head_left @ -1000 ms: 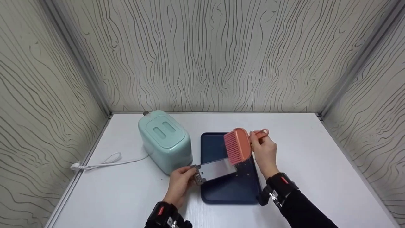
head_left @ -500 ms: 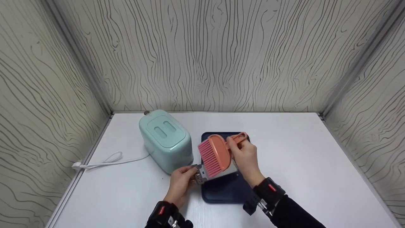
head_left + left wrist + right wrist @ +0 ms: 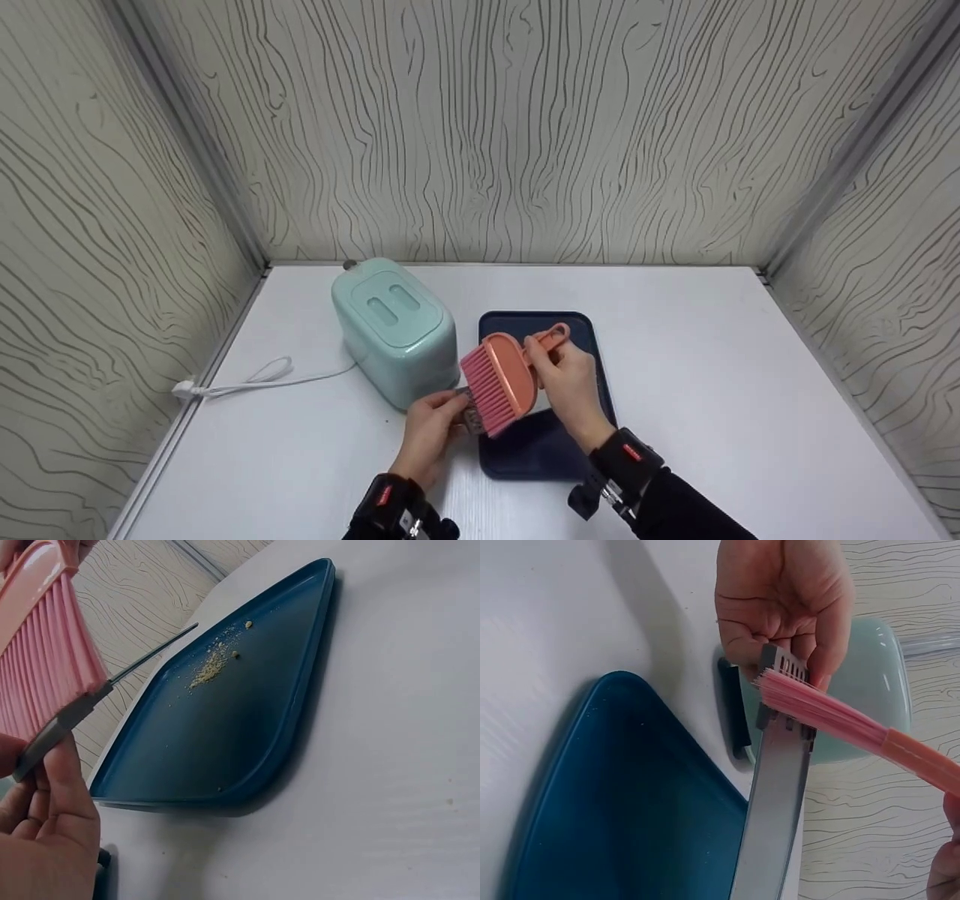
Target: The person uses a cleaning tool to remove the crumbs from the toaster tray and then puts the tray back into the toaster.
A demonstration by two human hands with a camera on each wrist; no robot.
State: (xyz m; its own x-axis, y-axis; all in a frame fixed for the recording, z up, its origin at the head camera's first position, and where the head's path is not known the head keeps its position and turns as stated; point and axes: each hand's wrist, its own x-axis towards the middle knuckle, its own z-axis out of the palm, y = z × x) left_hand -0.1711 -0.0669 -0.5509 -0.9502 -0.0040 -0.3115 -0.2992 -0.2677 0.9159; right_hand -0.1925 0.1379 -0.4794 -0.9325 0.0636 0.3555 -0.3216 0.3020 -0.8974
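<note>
My left hand (image 3: pixel 429 435) pinches the grey slotted end of a flat metal crumb tray (image 3: pixel 774 802), held above the dark blue serving tray (image 3: pixel 532 457). In the head view much of the crumb tray is hidden behind the brush. My right hand (image 3: pixel 574 382) grips the handle of an orange brush (image 3: pixel 511 371) with pink bristles. Those bristles (image 3: pixel 821 706) touch the crumb tray's slotted end, close to my left fingers. On the serving tray, the left wrist view shows a scatter of yellowish crumbs (image 3: pixel 212 664).
A mint-green toaster (image 3: pixel 401 337) stands just left of the blue tray, close to my left hand. Its white cord (image 3: pixel 255 381) and plug lie on the table's left side. Patterned panels (image 3: pixel 480 135) enclose the white table at the back and sides.
My right hand has carried the brush leftward and slightly down along the crumb tray, from its far end to the slotted end. The left hand keeps its hold in the same place.
</note>
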